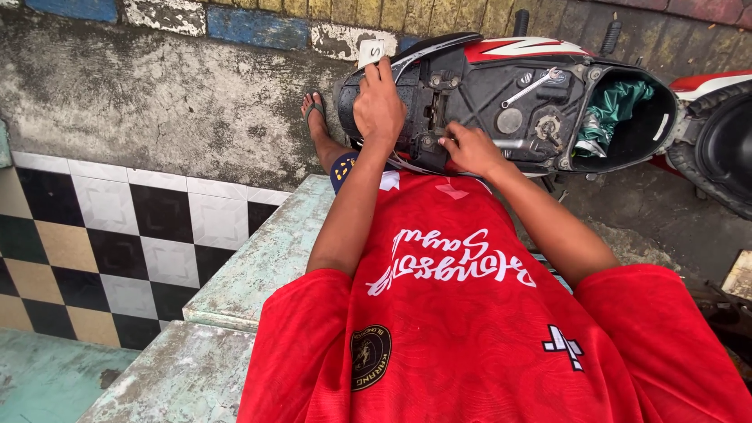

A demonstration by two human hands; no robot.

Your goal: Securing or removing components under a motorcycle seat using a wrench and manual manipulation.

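**Two hands in an opened scooter body, much of it out of sight**

The person sits on a pale green step [258,266] and leans over a scooter [540,86] whose seat is off, baring the black underseat tub [501,94]. The left hand [379,106] lies at the tub's 9 o'clock end, fingers curled over the edge beside a small white tag [370,52]; whether they pinch anything beneath cannot be told, since the back of the hand covers them. The right hand [471,149], at the tub's 6 o'clock rim, is closed around a slim metal tool [509,143] whose shaft points toward 3 o'clock; its tip is too small to make out. A loose spanner [533,86] rests on the tub at 12 o'clock from that hand. Green cloth [619,106] fills the cavity at 3 o'clock. The rear tyre [717,157] is cut off by the frame edge. A sandalled foot [315,110] shows at 9 o'clock, the leg hidden under the red shirt [454,313].
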